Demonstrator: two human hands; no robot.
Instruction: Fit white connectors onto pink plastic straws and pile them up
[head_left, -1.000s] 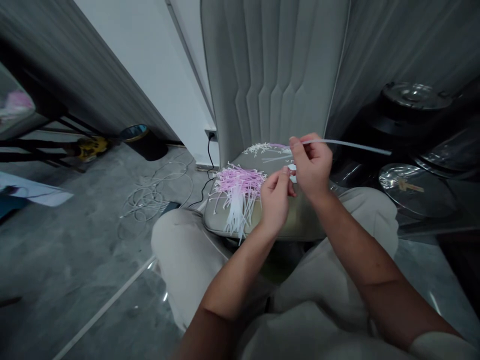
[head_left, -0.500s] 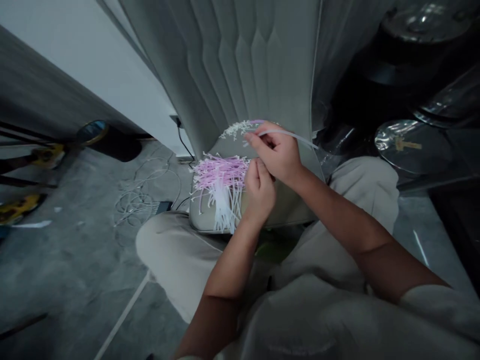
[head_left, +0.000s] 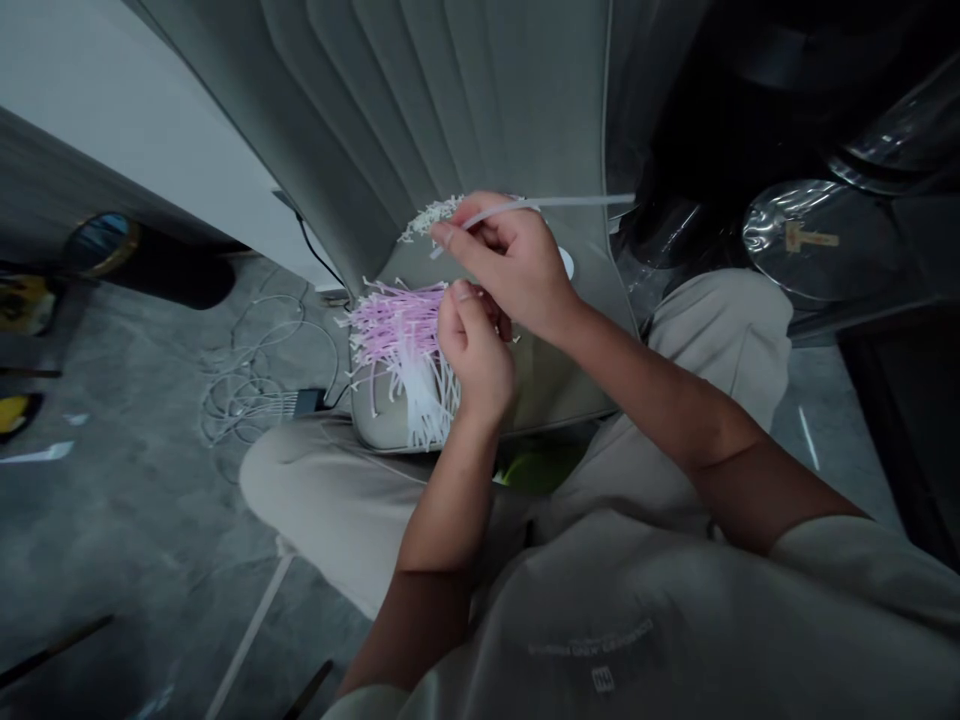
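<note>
My right hand (head_left: 517, 255) is closed in a pinch on a thin white plastic strip (head_left: 577, 201), whose long free end sticks out to the right over the chair. Just below and left of it, my left hand (head_left: 478, 350) has its fingers curled in with the thumb on top; what they hold, if anything, is hidden. Beside the left hand lies a pile of purple strips with white ends (head_left: 394, 318). A bundle of loose white strips (head_left: 426, 398) rests against that pile at the front. Small white pieces (head_left: 430, 217) are heaped farther back, partly behind the right hand.
Everything lies on a grey padded chair seat (head_left: 555, 390) between my knees. A white round object (head_left: 566, 262) shows by the right wrist. Tangled cables (head_left: 244, 385) and a dark cylinder (head_left: 154, 262) are on the floor at left. Clear-wrapped round items (head_left: 817, 240) stand at right.
The view has shifted, so the chair and hands appear farther left and higher. My right hand still pinches the white strip, which now points more level. My left hand stays curled.
</note>
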